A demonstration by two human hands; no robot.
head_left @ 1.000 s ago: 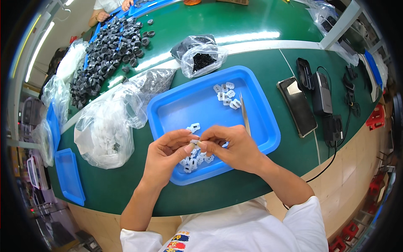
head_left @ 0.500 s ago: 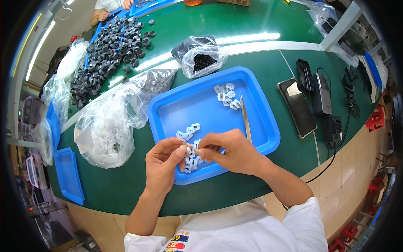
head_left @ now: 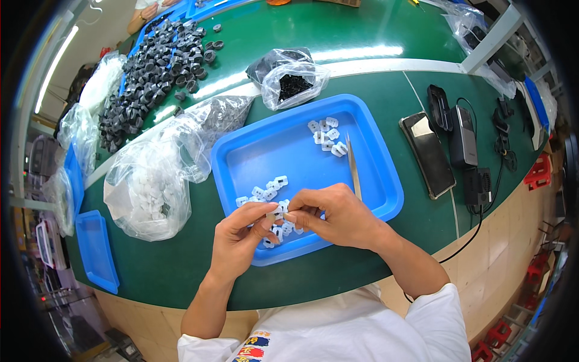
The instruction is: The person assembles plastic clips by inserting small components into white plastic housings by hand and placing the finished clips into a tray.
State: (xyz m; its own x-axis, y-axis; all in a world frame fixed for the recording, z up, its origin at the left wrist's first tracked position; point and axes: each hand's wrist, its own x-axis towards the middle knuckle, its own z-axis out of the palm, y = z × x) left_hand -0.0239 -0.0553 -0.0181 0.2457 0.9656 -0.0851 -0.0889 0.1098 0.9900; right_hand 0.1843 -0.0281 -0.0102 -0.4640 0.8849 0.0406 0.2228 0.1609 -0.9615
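My left hand [head_left: 236,244] pinches a small white plastic piece [head_left: 278,209] between thumb and fingertips over the near part of a blue tray [head_left: 386,181]. Close against it, my right hand [head_left: 342,216] has its thumb and forefinger pressed together at the piece; whatever lies between them is too small to make out. Below and around the fingertips lie several loose white plastic pieces [head_left: 259,193], partly hidden by my hands. Another small pile of white pieces [head_left: 326,136] rests at the tray's far right. Metal tweezers [head_left: 354,169] lie beside that pile, pointing away from me.
Left of the tray sits a clear bag of white pieces [head_left: 151,202]. Beyond stand a bag of black parts [head_left: 294,87] and a heap of dark caps [head_left: 160,63]. A phone [head_left: 427,154] and a grey device [head_left: 463,139] lie right. Another person's hand [head_left: 148,12] shows far left.
My left hand has shifted slightly right and its fingers have turned, uncovering white pieces at the tray's left. My right hand stays nearly in place, its fingertips a little changed.
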